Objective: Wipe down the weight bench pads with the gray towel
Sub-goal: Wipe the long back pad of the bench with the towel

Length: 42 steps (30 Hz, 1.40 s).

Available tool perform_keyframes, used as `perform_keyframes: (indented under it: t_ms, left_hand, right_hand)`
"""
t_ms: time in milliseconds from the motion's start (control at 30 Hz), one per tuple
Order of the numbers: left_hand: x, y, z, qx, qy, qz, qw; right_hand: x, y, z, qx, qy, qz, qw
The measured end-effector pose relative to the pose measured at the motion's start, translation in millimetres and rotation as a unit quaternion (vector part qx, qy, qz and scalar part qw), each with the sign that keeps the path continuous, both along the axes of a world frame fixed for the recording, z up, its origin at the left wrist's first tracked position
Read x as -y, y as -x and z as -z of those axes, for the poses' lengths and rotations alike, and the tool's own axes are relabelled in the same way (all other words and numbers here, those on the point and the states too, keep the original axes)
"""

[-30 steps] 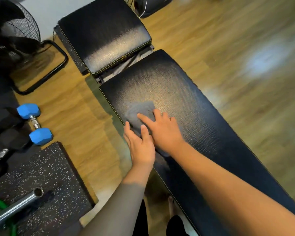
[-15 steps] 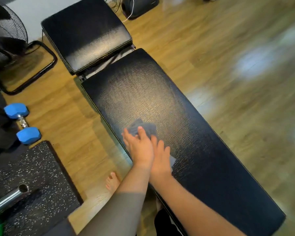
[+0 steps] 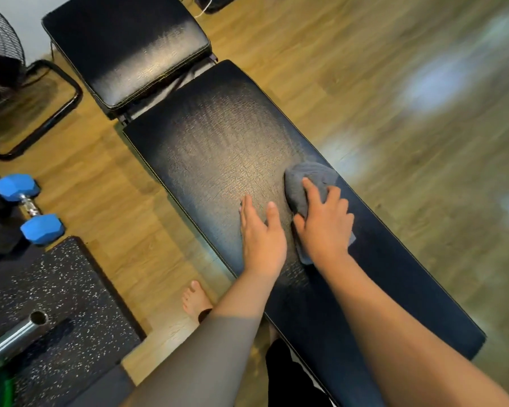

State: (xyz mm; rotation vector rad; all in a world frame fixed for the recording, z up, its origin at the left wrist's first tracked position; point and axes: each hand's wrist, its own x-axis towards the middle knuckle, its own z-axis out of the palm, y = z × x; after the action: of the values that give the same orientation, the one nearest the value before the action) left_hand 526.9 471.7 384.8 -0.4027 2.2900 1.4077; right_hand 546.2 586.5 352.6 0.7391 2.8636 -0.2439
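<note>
Fingers [image 3: 313, 189] of the right hand [image 3: 325, 227] are spread flat, pressed on the gray towel [image 3: 309, 179]. The left hand [image 3: 262, 239] is laid open on the long bench pad [image 3: 218, 148].

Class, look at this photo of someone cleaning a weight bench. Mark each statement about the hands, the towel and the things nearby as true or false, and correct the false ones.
1. The right hand presses the gray towel on the long pad. True.
2. The left hand holds the towel too. False: it lies flat on the bare pad beside it.
3. The towel is on the short pad. False: it is on the long pad, near its far edge.
4. A blue dumbbell lies on the wooden floor. True.
5. The person wears shoes. False: a bare foot shows.
</note>
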Motion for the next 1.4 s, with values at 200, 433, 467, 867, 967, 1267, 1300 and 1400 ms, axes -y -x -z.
perform_keyframes:
  t_ms: [200,433,467,867,967,1267,1300,1400]
  left_hand:
    - [-5.0,-12.6,3.6,-0.013,-0.053,-0.282,0.958]
    - [2.8,-68.8,9.3,0.003,0.022,-0.201,0.979]
    - [-4.7,-77.9,10.2,0.004,0.024,-0.175,0.984]
    - [-37.0,-156.6,10.3,0.006,-0.046,-0.049,0.998]
    - [-18.9,-171.3,17.8,-0.001,-0.031,-0.119,0.992]
    - [-15.7,-243.3,13.2,0.003,-0.004,0.027,1.000]
    - [-20.2,-248.2,12.7,0.010,-0.013,0.049,0.999]
    - [-30.4,-276.0,8.4,0.037,-0.039,0.111,0.992]
  right_hand:
    - [71.9,-85.5,0.6,-0.039,0.037,-0.181,0.982]
    - [1.9,-118.4,-1.0,0.006,0.040,-0.344,0.938]
    - [-19.6,-114.4,0.9,0.010,0.021,-0.313,0.950]
    - [2.6,-167.4,10.3,-0.055,-0.040,-0.072,0.995]
    - [39.0,-215.5,10.4,-0.046,-0.028,-0.165,0.985]
    - [-84.0,-285.8,4.0,0.009,-0.018,-0.169,0.985]
    - [-103.3,-283.9,2.6,0.011,-0.021,-0.096,0.995]
    - [-142.4,-293.4,3.9,-0.008,0.018,0.135,0.991]
